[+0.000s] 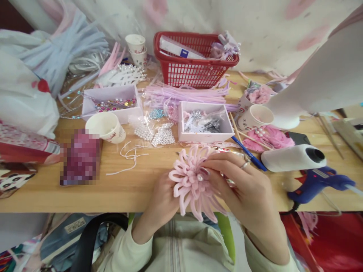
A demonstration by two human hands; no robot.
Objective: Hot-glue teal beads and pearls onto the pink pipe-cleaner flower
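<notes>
A pale pink pipe-cleaner flower point(190, 177) with looped petals is held over the near edge of the wooden table point(127, 185). My left hand point(163, 206) grips it from behind and below, fingers closed round its back. My right hand point(246, 190), a ring on one finger, pinches the flower's middle and right petals, where a small bead sits. Both sleeves are pale cream.
A blue glue gun point(317, 181) and a white roll point(292, 158) lie right. Behind the flower sit a white box of silver trims point(202, 122), bead bags point(159, 134), paper cups point(106, 126), a red basket point(195, 58) and pink pipe cleaners point(187, 94). Bags crowd the left.
</notes>
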